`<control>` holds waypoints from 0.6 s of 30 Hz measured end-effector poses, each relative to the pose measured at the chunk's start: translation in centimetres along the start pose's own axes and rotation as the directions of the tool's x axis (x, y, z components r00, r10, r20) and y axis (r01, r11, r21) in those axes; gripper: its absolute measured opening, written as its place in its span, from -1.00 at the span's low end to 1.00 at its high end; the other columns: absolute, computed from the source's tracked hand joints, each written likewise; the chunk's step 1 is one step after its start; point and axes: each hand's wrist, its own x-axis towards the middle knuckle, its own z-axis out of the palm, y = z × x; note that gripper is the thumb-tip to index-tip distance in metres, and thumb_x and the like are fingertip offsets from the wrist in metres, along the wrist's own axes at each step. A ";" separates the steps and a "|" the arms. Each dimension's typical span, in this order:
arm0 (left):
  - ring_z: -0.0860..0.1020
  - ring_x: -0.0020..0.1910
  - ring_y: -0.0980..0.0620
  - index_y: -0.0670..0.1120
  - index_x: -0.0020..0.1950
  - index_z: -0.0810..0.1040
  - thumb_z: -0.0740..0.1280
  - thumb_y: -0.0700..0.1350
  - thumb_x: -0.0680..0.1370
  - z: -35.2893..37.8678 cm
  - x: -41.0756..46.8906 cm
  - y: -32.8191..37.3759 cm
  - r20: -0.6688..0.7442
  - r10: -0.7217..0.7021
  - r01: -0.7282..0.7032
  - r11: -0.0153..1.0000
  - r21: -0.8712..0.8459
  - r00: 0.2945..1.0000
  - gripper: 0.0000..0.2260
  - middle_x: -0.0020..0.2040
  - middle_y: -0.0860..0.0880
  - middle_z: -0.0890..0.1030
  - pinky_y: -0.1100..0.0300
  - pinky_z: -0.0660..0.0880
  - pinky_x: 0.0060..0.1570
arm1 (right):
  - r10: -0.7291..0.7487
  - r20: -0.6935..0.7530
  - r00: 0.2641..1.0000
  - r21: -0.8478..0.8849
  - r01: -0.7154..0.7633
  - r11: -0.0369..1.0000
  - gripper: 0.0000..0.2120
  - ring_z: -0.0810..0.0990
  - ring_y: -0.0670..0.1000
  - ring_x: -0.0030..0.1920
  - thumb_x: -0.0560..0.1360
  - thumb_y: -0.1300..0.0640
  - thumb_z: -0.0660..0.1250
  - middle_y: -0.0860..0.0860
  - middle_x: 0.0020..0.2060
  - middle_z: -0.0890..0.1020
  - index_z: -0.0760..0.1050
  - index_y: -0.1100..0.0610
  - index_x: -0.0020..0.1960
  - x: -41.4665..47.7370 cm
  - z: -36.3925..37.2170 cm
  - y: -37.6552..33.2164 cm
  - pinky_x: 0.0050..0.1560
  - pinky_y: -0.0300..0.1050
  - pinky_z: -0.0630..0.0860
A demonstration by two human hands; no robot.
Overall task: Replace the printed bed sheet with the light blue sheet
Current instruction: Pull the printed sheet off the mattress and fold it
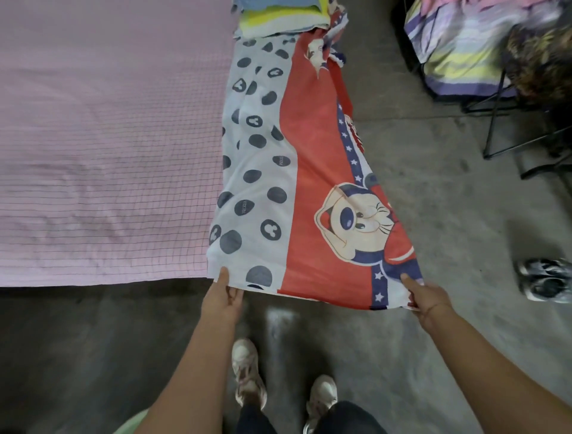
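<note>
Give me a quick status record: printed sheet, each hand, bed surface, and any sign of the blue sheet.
printed sheet: pulled into a strip along the bed's right edge, far end under the folded pile
left hand: pinches its near left corner
right hand: pinches its near right corner
bed surface: pink checked cover, exposed
blue fabric: in the folded pile, possibly the replacement, unconfirmed
</note>
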 end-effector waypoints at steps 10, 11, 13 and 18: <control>0.54 -0.57 0.15 -0.10 -0.16 0.49 0.50 -0.13 0.31 -8.3 -0.6 -3.8 -0.121 -0.042 0.041 0.999 -0.011 0.992 -0.77 -0.46 0.01 0.58 0.28 0.56 -0.49 | 0.020 -0.069 0.997 -0.075 -0.025 0.997 -0.88 0.46 0.10 -0.25 0.51 0.27 0.37 0.25 -0.15 0.54 0.52 0.34 -0.04 -1.8 -3.0 6.0 -0.26 -0.11 0.41; 0.52 -0.59 0.15 -0.11 -0.20 0.49 0.53 -0.12 0.19 -8.3 -0.8 -3.9 -0.107 -0.048 0.047 0.999 -0.014 0.993 -0.70 -0.49 0.01 0.54 0.29 0.55 -0.50 | 0.037 -0.088 0.995 -0.068 -0.043 0.997 -0.86 0.46 0.11 -0.24 0.52 0.27 0.36 0.24 -0.13 0.54 0.52 0.35 0.00 -1.7 -3.0 6.4 -0.26 -0.11 0.40; 0.64 -0.35 0.13 -0.18 -0.07 0.55 0.50 -0.20 0.36 -7.8 -0.8 -4.0 -0.112 -0.081 0.080 0.997 -0.018 0.990 -0.79 -0.25 -0.02 0.59 0.26 0.57 -0.30 | 0.044 -0.109 0.993 -0.112 -0.056 0.992 -0.74 0.46 0.13 -0.22 0.53 0.23 0.36 0.24 -0.07 0.55 0.52 0.42 0.09 -1.3 -2.9 6.6 -0.20 -0.08 0.40; 0.58 -0.13 -0.02 -0.23 0.34 0.47 0.31 -0.20 0.61 -7.5 0.4 -4.7 -0.173 -0.150 0.150 0.989 -0.014 0.973 -0.69 0.27 -0.15 0.56 0.05 0.57 0.12 | 0.098 -0.210 0.973 -0.181 -0.137 0.974 -0.52 0.44 0.28 0.30 0.62 0.03 0.21 0.35 0.31 0.45 0.40 0.42 0.32 0.2 -2.6 5.5 0.26 -0.02 0.30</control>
